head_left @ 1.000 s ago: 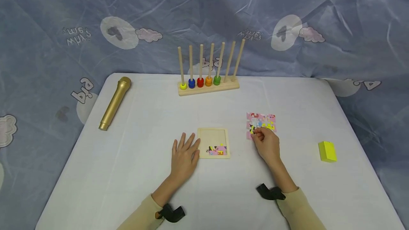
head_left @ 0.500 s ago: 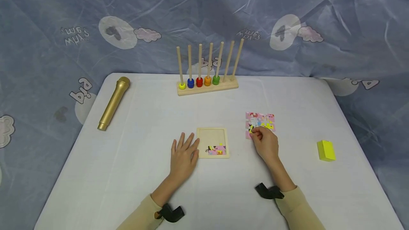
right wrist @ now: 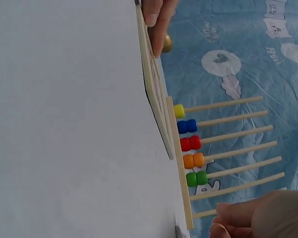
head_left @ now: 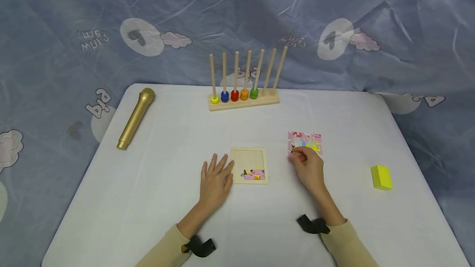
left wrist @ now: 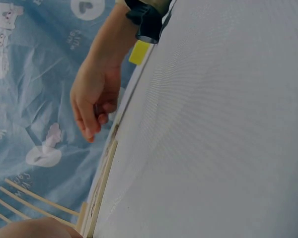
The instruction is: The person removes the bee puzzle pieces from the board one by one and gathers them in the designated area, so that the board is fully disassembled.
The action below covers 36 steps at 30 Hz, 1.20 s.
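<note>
My left hand (head_left: 215,179) lies with spread fingers against the left side of a square wooden puzzle tray (head_left: 247,150). A few joined pink and yellow puzzle pieces (head_left: 254,174) fill the tray's lower right part. To the right, my right hand (head_left: 309,167) pinches with thumb and forefinger at the lower left corner of a group of pink puzzle pieces (head_left: 305,139) on the table. The small piece at the fingertips is mostly hidden and blurred. In the right wrist view, the fingers of the left hand (right wrist: 160,25) touch the tray's edge (right wrist: 154,94).
A wooden peg rack (head_left: 244,103) with coloured beads stands at the back of the white table (head_left: 178,135). A gold microphone-shaped thing (head_left: 136,118) lies at the left. The yellow block (head_left: 381,177) is at the right. Black straps with cameras sit on both wrists.
The right fingertips have moved slightly at the pink pieces' lower left corner, where the piece now looks shifted and blurred. The left hand stays at the tray. The head view sways a little.
</note>
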Motion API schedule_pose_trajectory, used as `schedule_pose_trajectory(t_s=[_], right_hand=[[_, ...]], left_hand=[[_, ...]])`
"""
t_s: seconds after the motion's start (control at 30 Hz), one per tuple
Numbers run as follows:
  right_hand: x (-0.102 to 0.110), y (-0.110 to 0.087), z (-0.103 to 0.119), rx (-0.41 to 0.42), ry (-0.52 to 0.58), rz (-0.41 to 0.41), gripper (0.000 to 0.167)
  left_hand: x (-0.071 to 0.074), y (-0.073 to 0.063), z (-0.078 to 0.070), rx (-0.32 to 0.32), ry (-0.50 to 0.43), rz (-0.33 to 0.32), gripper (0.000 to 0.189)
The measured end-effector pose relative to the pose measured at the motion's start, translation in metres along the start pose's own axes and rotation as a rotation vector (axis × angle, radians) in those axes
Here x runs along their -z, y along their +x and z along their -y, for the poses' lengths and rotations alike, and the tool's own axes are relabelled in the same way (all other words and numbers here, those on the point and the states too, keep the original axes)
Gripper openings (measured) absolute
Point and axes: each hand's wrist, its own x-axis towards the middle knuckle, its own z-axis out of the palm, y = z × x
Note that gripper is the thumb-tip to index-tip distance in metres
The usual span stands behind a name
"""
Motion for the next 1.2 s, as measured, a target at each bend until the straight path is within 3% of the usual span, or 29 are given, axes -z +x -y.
schedule_pose_trajectory(t_s=[0.33,0.63,0.8,0.97,1.2], right_hand=[[-0.033,-0.019,0.046,0.165,0.122,0.265,0.02],[-0.052,-0.03,0.06,0.241,0.162,0.318,0.024],[-0.052,-0.031,0.061,0.233,0.104,0.355,0.025],[-0.055,-0.034,0.061,0.232,-0.021,0.404,0.029],[-0.056,-0.036,0.064,0.255,-0.102,0.403,0.029]], left_hand=[[0.0,0.0,0.0,-0.003,-0.014,-0.01,0.038],[0.0,0.0,0.001,-0.003,-0.001,0.007,0.038],[-0.001,-0.001,0.001,0.0,0.007,0.012,0.038],[-0.001,0.0,0.001,-0.001,0.008,0.006,0.038],[0.0,0.001,0.001,-0.006,0.016,-0.003,0.037]])
